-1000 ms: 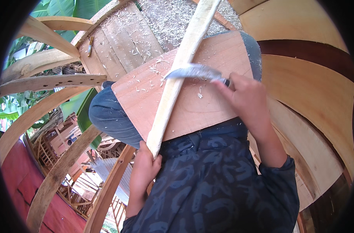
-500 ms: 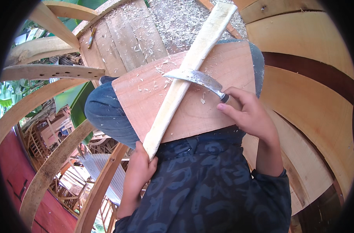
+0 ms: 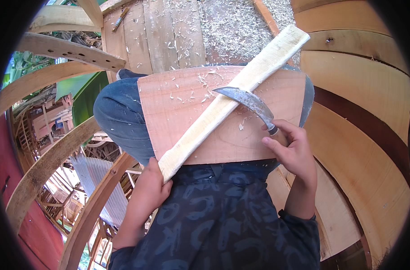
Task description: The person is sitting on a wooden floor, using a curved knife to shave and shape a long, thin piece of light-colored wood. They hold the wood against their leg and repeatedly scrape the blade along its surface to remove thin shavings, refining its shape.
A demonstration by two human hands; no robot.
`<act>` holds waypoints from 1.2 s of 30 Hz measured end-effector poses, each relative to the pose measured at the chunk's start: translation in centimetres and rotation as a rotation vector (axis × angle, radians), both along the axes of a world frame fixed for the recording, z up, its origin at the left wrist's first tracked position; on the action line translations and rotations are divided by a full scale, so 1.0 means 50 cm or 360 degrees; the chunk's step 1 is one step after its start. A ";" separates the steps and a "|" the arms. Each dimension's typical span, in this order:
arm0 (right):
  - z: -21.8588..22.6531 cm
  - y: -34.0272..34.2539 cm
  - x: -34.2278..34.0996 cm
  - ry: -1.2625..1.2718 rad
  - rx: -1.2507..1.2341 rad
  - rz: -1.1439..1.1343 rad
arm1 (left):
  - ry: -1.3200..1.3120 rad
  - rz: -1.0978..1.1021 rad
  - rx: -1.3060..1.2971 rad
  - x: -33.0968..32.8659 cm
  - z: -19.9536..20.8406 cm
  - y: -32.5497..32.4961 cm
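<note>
A long pale wooden stick lies slantwise across a reddish wooden board on my lap. My left hand is closed round the stick's near end, at the board's lower left corner. In my right hand is the handle of a curved knife. Its metal blade crosses the upper face of the stick near the middle, with the tip past the stick's left edge. Whether the edge bites into the wood cannot be seen. Small shavings are scattered on the board.
Planked flooring ahead is strewn with shavings, and a small narrow tool lies at its left. Curved wooden ribs rise on the left. Wide curved planks enclose the right side. Corrugated sheeting shows beyond the ribs.
The stick has tilted further right at its far end. My right hand and the knife sit slightly lower and further right in view. The whole view has shifted too.
</note>
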State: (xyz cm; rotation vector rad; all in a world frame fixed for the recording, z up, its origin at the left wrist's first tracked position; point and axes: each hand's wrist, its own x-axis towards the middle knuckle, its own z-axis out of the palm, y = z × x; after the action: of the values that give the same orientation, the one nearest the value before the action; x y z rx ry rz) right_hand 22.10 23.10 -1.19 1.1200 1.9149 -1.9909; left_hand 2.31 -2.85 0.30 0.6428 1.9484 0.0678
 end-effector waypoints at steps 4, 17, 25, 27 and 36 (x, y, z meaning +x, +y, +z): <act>-0.010 -0.005 0.012 0.0046 -0.0002 0.0077 | -0.0015 0.0001 -0.0002 -0.001 -0.001 -0.001; -0.010 -0.021 0.032 0.0167 0.0041 0.0282 | -0.0036 0.0031 -0.0031 -0.001 0.002 0.006; -0.029 -0.028 0.036 0.0315 0.0275 0.0065 | -0.0057 0.0005 -0.0071 -0.004 0.005 0.012; -0.021 0.006 0.030 0.0054 0.0060 -0.0636 | -0.0030 0.0015 -0.0049 -0.003 0.002 0.008; -0.016 0.012 0.043 -0.0052 -0.0150 -0.0560 | -0.0016 0.0011 -0.0083 0.000 0.005 0.011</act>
State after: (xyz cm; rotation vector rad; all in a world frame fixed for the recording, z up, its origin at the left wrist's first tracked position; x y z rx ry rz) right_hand 24.26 23.69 -1.97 1.5405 1.6808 -2.1894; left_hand 2.30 -2.32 0.56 0.6006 1.9366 0.0246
